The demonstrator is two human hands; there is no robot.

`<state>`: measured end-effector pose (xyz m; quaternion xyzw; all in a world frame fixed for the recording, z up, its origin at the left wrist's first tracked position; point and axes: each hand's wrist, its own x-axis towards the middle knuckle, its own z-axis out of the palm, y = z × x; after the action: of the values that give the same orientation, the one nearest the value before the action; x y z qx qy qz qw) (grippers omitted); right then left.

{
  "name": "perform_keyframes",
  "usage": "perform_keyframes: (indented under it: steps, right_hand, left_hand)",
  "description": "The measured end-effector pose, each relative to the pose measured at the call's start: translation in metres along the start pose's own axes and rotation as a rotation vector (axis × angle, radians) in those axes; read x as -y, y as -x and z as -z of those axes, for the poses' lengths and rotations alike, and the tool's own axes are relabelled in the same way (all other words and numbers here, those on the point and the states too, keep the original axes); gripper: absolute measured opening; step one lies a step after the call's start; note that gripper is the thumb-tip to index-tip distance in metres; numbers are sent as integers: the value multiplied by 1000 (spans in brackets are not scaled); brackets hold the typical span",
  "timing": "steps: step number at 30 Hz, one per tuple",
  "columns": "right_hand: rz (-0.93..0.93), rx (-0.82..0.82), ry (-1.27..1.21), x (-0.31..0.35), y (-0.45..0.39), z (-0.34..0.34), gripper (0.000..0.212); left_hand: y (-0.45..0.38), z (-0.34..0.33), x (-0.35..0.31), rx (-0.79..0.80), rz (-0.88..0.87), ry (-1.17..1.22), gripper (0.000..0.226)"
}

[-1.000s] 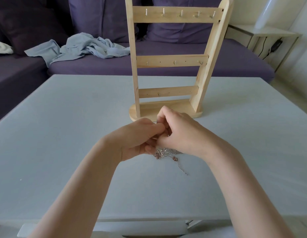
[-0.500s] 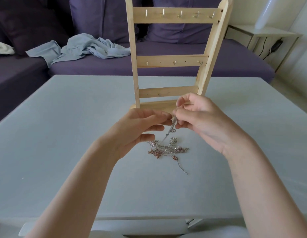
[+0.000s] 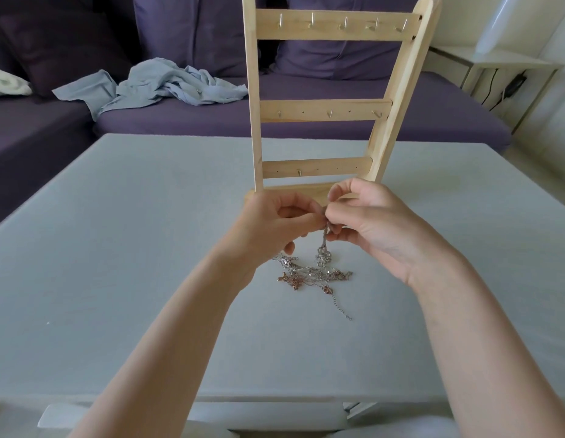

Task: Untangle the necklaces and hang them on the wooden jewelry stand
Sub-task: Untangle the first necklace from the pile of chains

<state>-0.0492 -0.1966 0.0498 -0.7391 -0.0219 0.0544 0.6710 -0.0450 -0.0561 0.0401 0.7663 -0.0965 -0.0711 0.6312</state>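
A tangle of silver and rose-gold necklaces (image 3: 312,275) lies on the pale grey table (image 3: 116,248) in front of the wooden jewelry stand (image 3: 325,109). My left hand (image 3: 274,222) and my right hand (image 3: 369,226) meet just above the pile, both pinching the top of one silver chain that rises from the tangle. Its lower part stays knotted in the heap. A loose chain end trails toward me. The stand's three bars carry small metal hooks, all bare.
A purple sofa (image 3: 306,121) runs behind the table with a crumpled light blue cloth (image 3: 167,86) on it. A white side table (image 3: 502,67) with cables stands at the far right. The table's near edge is close to my body.
Both hands rose from the pile on the table, lifting one chain strand upward; the tangle, hidden under my hands a second ago, is now exposed below them.
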Motion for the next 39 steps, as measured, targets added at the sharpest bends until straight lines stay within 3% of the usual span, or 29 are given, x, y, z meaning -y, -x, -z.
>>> perform_keyframes:
  steps: [8, 16, 22, 39]
  right_hand:
    - [45, -4, 80, -1, -1, -1, 21]
    - [58, 16, -1, 0, -1, 3, 21]
    - [71, 64, -64, 0, 0, 7, 24]
    - [137, -51, -90, 0, -2, -4, 28]
  left_hand:
    - [0, -1, 0, 0, 26, -28, 15]
    - [-2, -2, 0, -57, -18, -27, 20]
    - [-1, 1, 0, -15, -32, -8, 24]
    - [-5, -1, 2, -38, -14, 31, 21]
